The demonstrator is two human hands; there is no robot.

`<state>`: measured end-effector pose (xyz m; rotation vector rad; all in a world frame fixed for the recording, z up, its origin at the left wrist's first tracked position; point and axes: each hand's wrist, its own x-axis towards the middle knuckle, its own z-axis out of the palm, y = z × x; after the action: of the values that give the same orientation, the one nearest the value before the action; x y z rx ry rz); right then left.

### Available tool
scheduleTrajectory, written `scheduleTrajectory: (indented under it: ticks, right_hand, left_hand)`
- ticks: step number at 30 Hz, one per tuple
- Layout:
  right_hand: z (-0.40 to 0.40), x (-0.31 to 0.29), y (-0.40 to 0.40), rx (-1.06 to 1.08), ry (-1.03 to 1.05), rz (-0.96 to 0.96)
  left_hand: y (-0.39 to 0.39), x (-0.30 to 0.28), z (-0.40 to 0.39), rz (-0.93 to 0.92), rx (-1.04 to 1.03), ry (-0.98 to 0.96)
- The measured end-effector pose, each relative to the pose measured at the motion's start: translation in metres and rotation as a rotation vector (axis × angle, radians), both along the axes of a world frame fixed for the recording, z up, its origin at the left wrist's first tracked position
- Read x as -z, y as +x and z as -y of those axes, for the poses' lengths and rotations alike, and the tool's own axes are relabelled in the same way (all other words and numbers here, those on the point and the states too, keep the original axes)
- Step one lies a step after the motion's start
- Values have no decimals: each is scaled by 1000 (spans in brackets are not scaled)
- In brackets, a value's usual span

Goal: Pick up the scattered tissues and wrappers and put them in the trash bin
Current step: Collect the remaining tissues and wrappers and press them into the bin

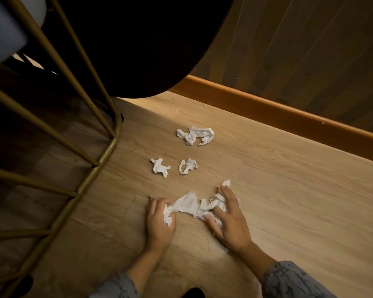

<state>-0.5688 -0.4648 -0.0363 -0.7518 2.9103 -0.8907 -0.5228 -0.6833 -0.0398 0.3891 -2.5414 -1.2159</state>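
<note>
Near tissue (pixel 187 204): white, crumpled, stretched between both hands on the floor.
Far tissue (pixel 196 135): largest loose wad — nearest the wall.
Two small wads (pixel 159 167) (pixel 187 166): side by side, apart — midway.

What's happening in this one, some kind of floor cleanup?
Yes. A person is gathering crumpled tissues off a wooden floor beside a gold metal frame. The left hand grips one end of a large tissue, while the right hand rests on another crumpled tissue with fingers spread. Three more tissues lie untouched further out: a big one and two small ones. No trash bin is in view.
</note>
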Motion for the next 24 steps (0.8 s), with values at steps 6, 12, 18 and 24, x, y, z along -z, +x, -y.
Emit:
scheduleTrajectory:
  ticks: [6, 12, 18, 24]
  right_hand:
    - [-1, 11, 1, 54, -97, 43]
    - [-10, 5, -5, 129, -102, 104]
    - [-19, -49, -53, 251, -252, -32]
    - [-58, -131, -109, 85, -67, -99]
  left_hand:
    - [-2, -2, -4, -30, 136, -76]
    - [-16, -6, -12, 21, 78, -110]
    - [-85, -50, -33, 80, 116, 26]
    - [-160, -124, -72, -17, 360, -54]
